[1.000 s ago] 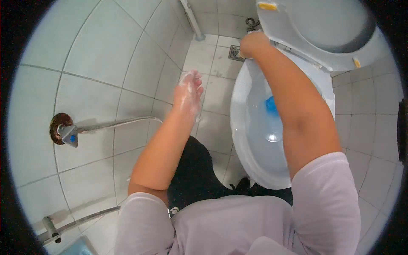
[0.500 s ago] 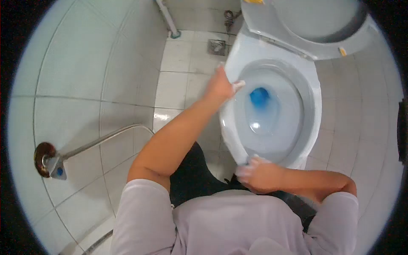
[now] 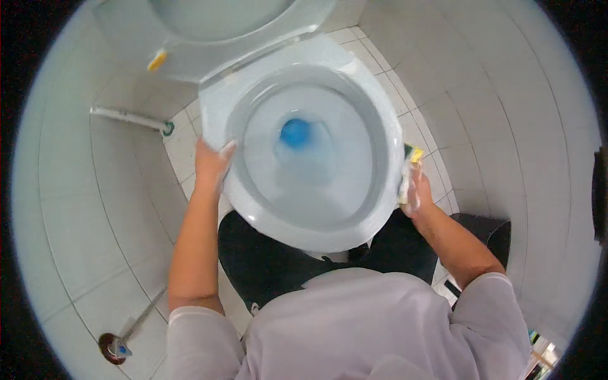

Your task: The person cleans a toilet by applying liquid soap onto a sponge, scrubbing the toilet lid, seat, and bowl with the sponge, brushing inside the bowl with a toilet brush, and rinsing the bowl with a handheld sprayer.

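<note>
Right hand (image 3: 418,192) at the bowl's right outer side, fingers closed round a yellow-and-green sponge (image 3: 415,154), white suds over sponge and skin. Sponge lies just outside the rim, against or very near the ceramic; exact contact hidden. Reads as soapy scrubbing of the outer wall, my judgement.

Left hand (image 3: 211,166) on the left rim, thumb over the edge, the other fingers mostly out of sight; gripping or merely steadying, cannot tell.

Toilet bowl (image 3: 310,235) centred between the arms, near end toward the body. Blue patch (image 3: 296,133) in the water. Seat (image 3: 190,58) raised at the far end, yellow pad (image 3: 157,61) on it.

Any stroke round the near curve calls for a firm hold on slick foam and a wrist turned to follow the wall. Dark-trousered legs (image 3: 266,256) crowd that end; dark container (image 3: 494,231) sits close by the right forearm. White pipe (image 3: 130,118) far left, wall valve (image 3: 116,348) near left.
</note>
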`<state>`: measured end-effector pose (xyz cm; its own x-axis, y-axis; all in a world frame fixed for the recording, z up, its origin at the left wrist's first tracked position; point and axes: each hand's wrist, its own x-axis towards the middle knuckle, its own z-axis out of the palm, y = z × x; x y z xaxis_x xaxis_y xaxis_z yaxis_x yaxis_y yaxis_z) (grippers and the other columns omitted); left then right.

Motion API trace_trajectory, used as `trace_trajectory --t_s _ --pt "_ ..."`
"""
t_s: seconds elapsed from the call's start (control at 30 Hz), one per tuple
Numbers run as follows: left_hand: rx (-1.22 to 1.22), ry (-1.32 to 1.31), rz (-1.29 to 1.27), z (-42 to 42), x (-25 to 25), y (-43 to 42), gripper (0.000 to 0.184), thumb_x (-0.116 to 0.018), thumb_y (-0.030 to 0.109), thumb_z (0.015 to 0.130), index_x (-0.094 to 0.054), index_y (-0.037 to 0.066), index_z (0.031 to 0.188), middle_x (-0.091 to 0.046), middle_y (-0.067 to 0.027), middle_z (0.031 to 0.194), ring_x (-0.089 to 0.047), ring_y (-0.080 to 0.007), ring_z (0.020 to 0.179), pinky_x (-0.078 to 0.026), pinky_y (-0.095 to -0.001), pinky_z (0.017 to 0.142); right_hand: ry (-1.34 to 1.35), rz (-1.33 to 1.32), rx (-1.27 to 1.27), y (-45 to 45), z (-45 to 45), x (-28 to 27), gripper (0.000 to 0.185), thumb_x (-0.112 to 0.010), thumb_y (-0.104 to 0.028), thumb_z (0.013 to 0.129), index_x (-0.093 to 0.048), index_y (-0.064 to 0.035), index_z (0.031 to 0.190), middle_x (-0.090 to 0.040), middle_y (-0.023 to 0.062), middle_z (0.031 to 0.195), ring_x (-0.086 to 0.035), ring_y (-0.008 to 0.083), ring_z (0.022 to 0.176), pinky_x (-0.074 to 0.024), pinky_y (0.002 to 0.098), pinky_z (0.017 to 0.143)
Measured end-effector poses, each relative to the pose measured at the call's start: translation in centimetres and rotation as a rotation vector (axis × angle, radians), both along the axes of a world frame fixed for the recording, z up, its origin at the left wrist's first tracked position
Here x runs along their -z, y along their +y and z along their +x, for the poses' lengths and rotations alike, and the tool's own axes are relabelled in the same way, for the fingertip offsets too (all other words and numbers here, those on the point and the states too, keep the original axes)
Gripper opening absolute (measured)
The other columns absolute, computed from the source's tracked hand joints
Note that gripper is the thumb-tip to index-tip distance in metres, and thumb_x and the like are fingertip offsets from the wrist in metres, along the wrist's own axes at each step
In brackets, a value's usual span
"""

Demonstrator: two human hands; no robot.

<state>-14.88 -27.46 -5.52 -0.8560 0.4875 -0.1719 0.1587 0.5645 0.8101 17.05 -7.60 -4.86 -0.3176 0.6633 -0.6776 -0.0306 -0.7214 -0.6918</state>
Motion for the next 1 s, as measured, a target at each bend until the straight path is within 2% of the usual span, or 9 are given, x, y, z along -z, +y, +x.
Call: trace_trajectory --t_s 0.07,0.13,0.2,0.37,0.53,0.6,0.73,0.87,1.0 --pt "-0.023 -0.004 0.109 -0.5 1.7 -0.4 0.052 -0.067 0.014 0.065 -0.042 -0.007 0.106 -0.055 -0.0199 0.097 -0.056 -0.0298 0.085 -0.046 -0.0352 0.073 0.210 -0.082 -0.003 1.9 -0.5 2.9 0.037 -0.045 -0.024 0.085 -0.045 0.0009 0.113 -0.056 0.0133 0.097 -0.056 0.0215 0.087 -0.0470 0.0344 0.075" --pt "-0.049 -0.052 0.108 1.1 -0.3 0.1 0.049 -0.066 0.012 0.066 -0.043 -0.007 0.105 -0.055 -0.0186 0.095 -0.057 -0.0281 0.082 -0.046 -0.0351 0.071 0.084 0.103 -0.262 5.8 -3.5 2.6 0.031 -0.047 -0.020 0.084 -0.051 0.0011 0.106 -0.058 0.0115 0.090 -0.058 0.0202 0.079 -0.0485 0.0342 0.070" --pt "-0.093 -0.098 0.115 1.5 -1.0 0.7 0.046 -0.065 0.011 0.067 -0.044 -0.007 0.104 -0.056 -0.0172 0.092 -0.057 -0.0263 0.078 -0.046 -0.0350 0.069 0.151 0.155 -0.318 9.8 -7.5 3.3 0.039 -0.043 -0.027 0.086 -0.046 0.0024 0.111 -0.055 0.0186 0.099 -0.056 0.0279 0.086 -0.0468 0.0417 0.076" --pt "-0.105 -0.102 0.112 0.5 0.5 -0.4 0.041 -0.065 0.014 0.068 -0.049 -0.006 0.100 -0.057 -0.0155 0.089 -0.057 -0.0235 0.076 -0.046 -0.0347 0.068 -0.017 0.265 -0.374 7.4 -7.4 2.8 0.040 -0.046 -0.028 0.084 -0.049 0.0024 0.110 -0.057 0.0176 0.099 -0.057 0.0285 0.084 -0.0481 0.0392 0.073" --pt "-0.187 -0.210 0.148 1.3 -0.6 0.0 0.044 -0.066 0.017 0.068 -0.049 -0.005 0.101 -0.057 -0.0164 0.092 -0.057 -0.0247 0.080 -0.045 -0.0341 0.068 0.234 -0.136 -0.058 3.8 -2.9 3.9 0.037 -0.046 -0.027 0.084 -0.050 0.0001 0.109 -0.057 0.0170 0.098 -0.058 0.0281 0.086 -0.0482 0.0387 0.075" --pt "-0.135 -0.196 0.118 1.1 -0.3 0.4 0.046 -0.066 0.018 0.068 -0.048 -0.005 0.103 -0.057 -0.0166 0.093 -0.057 -0.0251 0.081 -0.045 -0.0340 0.069 0.164 0.152 -0.283 7.6 -4.8 4.7 0.038 -0.047 -0.029 0.083 -0.051 -0.0007 0.108 -0.057 0.0173 0.098 -0.058 0.0277 0.087 -0.0479 0.0388 0.077" --pt "-0.121 -0.038 0.036 -0.7 2.2 -1.3 0.052 -0.065 0.020 0.070 -0.044 -0.006 0.109 -0.056 -0.0163 0.097 -0.056 -0.0255 0.084 -0.045 -0.0348 0.072 -0.069 -0.177 -0.159 4.3 -9.6 -4.7 0.036 -0.049 -0.027 0.082 -0.051 -0.0033 0.108 -0.057 0.0148 0.097 -0.057 0.0248 0.082 -0.0481 0.0408 0.074" --pt "-0.256 -0.165 -0.054 2.4 -1.7 1.4 0.057 -0.065 0.022 0.071 -0.041 -0.008 0.113 -0.054 -0.0162 0.103 -0.055 -0.0255 0.090 -0.044 -0.0351 0.076 0.497 -0.469 0.036 -4.8 -4.4 5.3 0.037 -0.050 -0.028 0.081 -0.051 -0.0030 0.109 -0.057 0.0150 0.098 -0.057 0.0254 0.083 -0.0478 0.0412 0.075" --pt "-0.064 -0.129 -0.045 -0.1 0.0 0.4 0.056 -0.064 0.022 0.072 -0.043 -0.007 0.114 -0.054 -0.0163 0.105 -0.054 -0.0251 0.093 -0.044 -0.0348 0.077 0.710 -0.606 0.188 -8.0 -2.0 7.4 0.038 -0.051 -0.029 0.081 -0.050 -0.0026 0.109 -0.056 0.0152 0.099 -0.057 0.0259 0.084 -0.0475 0.0415 0.075"
